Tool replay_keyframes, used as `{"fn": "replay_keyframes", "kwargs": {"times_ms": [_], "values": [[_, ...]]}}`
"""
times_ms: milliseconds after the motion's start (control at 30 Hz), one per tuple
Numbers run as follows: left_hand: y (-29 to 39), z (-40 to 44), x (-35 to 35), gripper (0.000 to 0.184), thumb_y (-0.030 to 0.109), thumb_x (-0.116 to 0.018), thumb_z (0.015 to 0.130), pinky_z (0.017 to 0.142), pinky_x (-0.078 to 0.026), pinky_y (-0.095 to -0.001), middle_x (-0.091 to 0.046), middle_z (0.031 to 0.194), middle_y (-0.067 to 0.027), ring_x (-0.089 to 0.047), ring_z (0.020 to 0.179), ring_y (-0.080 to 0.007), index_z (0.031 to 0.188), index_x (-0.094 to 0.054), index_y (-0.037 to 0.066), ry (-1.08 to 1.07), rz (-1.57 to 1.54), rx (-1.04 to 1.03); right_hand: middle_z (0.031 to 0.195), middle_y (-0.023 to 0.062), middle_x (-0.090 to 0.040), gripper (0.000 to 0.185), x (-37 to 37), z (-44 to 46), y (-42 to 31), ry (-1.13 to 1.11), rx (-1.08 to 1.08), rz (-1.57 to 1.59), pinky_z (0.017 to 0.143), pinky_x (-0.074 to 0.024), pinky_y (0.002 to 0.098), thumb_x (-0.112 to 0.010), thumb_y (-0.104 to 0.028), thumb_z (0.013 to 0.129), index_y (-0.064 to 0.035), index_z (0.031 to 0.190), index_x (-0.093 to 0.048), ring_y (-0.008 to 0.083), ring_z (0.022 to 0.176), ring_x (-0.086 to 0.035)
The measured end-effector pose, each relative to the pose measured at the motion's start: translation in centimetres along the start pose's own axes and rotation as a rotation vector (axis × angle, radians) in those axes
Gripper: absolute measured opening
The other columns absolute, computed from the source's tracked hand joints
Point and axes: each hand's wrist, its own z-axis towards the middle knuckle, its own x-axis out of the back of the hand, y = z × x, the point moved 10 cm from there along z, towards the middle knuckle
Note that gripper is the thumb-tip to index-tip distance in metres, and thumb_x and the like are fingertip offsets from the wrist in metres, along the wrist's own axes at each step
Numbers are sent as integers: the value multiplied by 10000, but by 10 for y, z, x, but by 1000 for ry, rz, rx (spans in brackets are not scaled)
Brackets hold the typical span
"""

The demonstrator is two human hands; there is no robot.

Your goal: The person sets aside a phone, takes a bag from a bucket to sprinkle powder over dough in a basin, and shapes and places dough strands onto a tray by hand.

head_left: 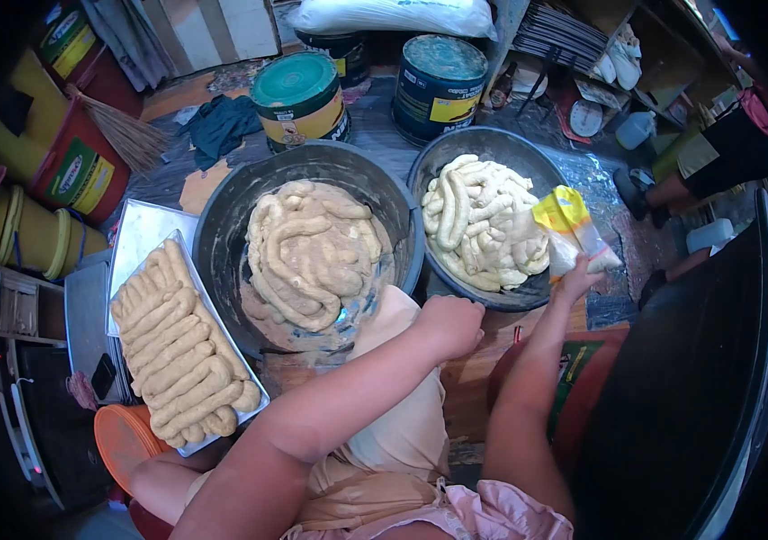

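- Right hand (571, 279): closing its fingers around the lower end of a plastic bag (592, 250), part clear, part yellow, with white contents showing through. Bag is tilting, yellow end up and to the left, over the right side of the right tub (420, 184).
- Left hand (456, 326): curling into a fist, knuckles up, near the close rim of the right tub. Can't tell if anything is inside the fist.
- Pale dough ropes (474, 211): lying in a loose heap in the right tub, running out to the wall near the bag.
- Brown-dusted dough ropes (298, 247): sitting coiled in the left tub (217, 261), with brown powder coating them and the tub's bottom and wall.
- The two tubs: standing side by side, rims meeting or nearly so.
- Metal tray (253, 378): sitting left of the left tub, carrying coated dough ropes (181, 351) packed side by side.
- Green-lidded bucket (298, 103) and blue bucket (439, 88): standing just beyond the tubs.
- Another person (735, 148): standing at far right, well apart from both hands.
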Motion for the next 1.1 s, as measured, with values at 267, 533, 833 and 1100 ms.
{"fn": "replay_keyframes", "kwargs": {"times_ms": [267,533,833,1100], "values": [[-6,1,-4,321,319,-585,873,783,-514,-452,-672,935,-163,-652,913,-334,1015,-607,32,3,-14,17,1318,193,-435,665,-100,1,-16,-91,70,67,978,-412,382,-606,-74,824,13,1383,-257,284,1156,-500],[-10,1,0,330,321,-584,871,794,-513,-448,-669,957,-166,-646,932,-339,1023,-610,29,-28,-24,55,1312,201,-434,647,-138,10,-50,-28,51,171,987,-407,378,-611,-84,831,23,1365,-263,284,1159,-499],[-11,0,-2,316,317,-585,863,792,-509,-455,-669,956,-165,-642,930,-342,1003,-611,35,-9,-27,33,1304,223,-434,680,-15,62,-6,-3,208,-267,951,-446,388,-605,-77,824,39,1383,-235,306,1148,-513],[-8,-2,1,301,315,-582,863,781,-512,-455,-673,938,-157,-649,906,-341,984,-612,41,-7,-35,20,1272,286,-444,657,12,78,-25,287,200,-358,922,-459,467,-645,-147,804,45,1316,-282,397,1128,-528]]}}
